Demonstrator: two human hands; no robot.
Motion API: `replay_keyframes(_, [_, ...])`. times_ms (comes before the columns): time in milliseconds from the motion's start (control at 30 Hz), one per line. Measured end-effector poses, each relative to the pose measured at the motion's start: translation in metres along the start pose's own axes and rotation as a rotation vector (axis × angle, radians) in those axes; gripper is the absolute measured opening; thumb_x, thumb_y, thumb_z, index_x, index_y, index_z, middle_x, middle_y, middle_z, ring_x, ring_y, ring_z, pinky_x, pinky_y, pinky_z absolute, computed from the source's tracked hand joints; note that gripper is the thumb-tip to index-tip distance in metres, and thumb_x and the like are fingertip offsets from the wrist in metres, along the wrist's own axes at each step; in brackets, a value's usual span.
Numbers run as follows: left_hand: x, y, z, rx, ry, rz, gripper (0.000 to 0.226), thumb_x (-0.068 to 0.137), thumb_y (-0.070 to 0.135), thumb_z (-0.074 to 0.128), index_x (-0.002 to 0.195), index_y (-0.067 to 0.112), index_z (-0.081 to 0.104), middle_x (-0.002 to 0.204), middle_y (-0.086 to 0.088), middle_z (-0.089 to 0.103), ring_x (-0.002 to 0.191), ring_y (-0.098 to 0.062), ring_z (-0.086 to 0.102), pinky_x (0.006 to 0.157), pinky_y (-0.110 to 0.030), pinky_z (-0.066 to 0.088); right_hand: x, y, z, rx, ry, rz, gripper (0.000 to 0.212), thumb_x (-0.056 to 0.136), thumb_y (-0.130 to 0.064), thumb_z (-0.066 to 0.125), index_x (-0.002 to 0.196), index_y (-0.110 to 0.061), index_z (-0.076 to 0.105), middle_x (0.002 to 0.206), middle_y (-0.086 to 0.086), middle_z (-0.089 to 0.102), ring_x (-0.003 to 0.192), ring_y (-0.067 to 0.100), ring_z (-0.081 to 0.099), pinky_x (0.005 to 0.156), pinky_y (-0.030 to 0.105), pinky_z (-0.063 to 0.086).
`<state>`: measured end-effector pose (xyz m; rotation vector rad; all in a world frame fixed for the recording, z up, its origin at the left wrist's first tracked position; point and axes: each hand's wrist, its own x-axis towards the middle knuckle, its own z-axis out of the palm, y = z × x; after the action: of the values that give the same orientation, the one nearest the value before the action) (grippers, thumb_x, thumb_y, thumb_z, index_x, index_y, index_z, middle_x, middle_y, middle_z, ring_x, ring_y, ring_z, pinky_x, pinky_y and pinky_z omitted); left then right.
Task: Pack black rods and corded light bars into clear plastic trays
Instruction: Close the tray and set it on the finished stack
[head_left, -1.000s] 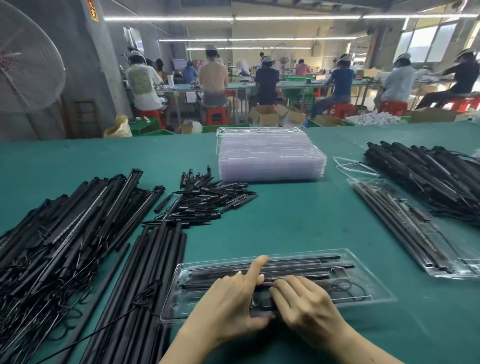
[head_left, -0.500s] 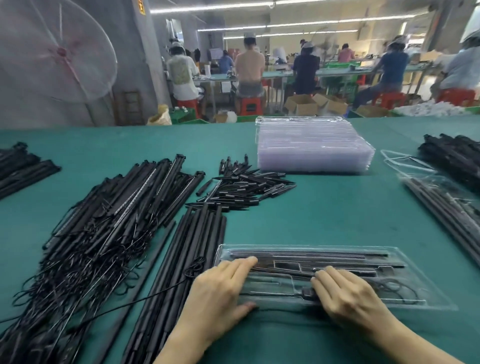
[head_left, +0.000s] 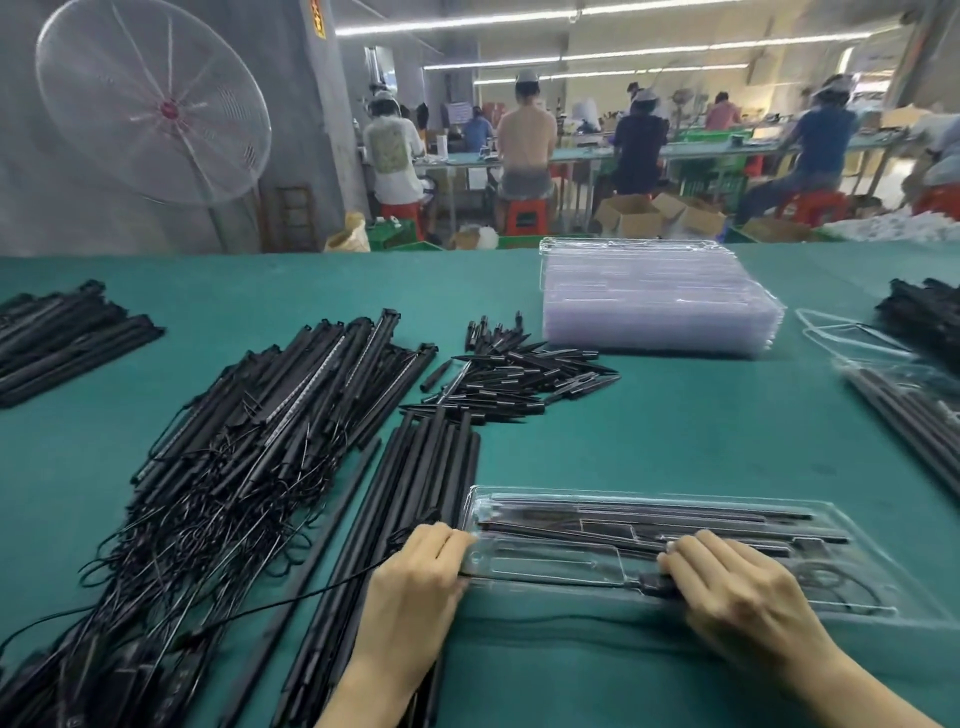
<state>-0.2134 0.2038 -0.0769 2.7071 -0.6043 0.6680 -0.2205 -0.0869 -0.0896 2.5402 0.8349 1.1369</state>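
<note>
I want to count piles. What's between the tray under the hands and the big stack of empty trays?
Only bare green table in the head view, between tray and stack.

Open cloth (head_left: 675, 415) btwn tray (head_left: 883, 587) & tray stack (head_left: 660, 301); rods (head_left: 415, 493) block left.

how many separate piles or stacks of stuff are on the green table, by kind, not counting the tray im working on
Corded light bar piles: 2, the big tangle and one at the far right
Long black rod piles: 2, beside the left hand and at the far left
Short pointed black piece piles: 1
Empty clear tray stacks: 1
Filled tray stacks: 1, right edge
Total: 7
</note>
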Motion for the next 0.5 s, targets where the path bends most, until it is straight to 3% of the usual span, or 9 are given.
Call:
replay_keyframes(67, [0.0012,-0.0013,0.002,0.012,0.037,0.061,0.037,0.046,0.005,0.092,0.071,0.018,0.068,0.073,0.01,0.063,0.066,-0.006,0.062,0.052,-0.014,0.047,-0.0011,0.0019,-0.0008,0.019,0.033,0.02,0.036,0.082,0.006,0.042,0.058,-0.014,0.06,0.06,0.003,0.052,0.051,0.024,0.052,0.044,0.03,0.046])
replay_keyframes(133, [0.0021,-0.0019,0.0043,0.028,0.068,0.139,0.031,0.053,-0.002,0.086,0.07,0.015,0.067,0.077,0.008,0.064,0.07,-0.009,0.063,0.062,-0.017,0.051,0.0004,0.004,-0.0029,0.058,0.042,0.054,0.041,0.078,0.005,0.03,0.058,-0.012,0.062,0.06,0.003,0.055,0.051,0.024,0.055,0.044,0.029,0.047])
replay_keyframes(200, [0.0038,-0.0009,0.0036,0.058,0.076,0.204,0.03,0.055,-0.005,0.083,0.067,0.016,0.064,0.073,0.008,0.061,0.068,-0.01,0.061,0.067,-0.018,0.048,0.0031,0.0044,-0.0064,0.068,0.011,0.075,0.031,0.068,0.004,0.036,0.058,-0.012,0.061,0.06,0.002,0.055,0.051,0.024,0.056,0.044,0.028,0.046])
replay_keyframes(300, [0.0067,0.001,0.0009,0.073,0.054,0.231,0.034,0.052,0.003,0.087,0.06,0.018,0.058,0.063,0.008,0.054,0.058,-0.009,0.054,0.052,-0.018,0.042,0.0029,0.0026,-0.0082,0.081,-0.019,0.091,0.019,0.06,0.005,0.052,0.056,-0.012,0.06,0.06,0.002,0.055,0.05,0.024,0.055,0.043,0.028,0.044])
replay_keyframes(500, [0.0094,-0.0009,0.0061,0.155,0.0,0.345,0.033,0.054,0.001,0.085,0.057,0.017,0.057,0.057,0.004,0.052,0.05,-0.013,0.051,0.044,-0.021,0.044,0.0008,0.0021,-0.0051,0.081,0.015,0.085,0.023,0.068,0.002,0.048,0.055,-0.013,0.057,0.058,0.002,0.052,0.049,0.023,0.052,0.041,0.028,0.043])
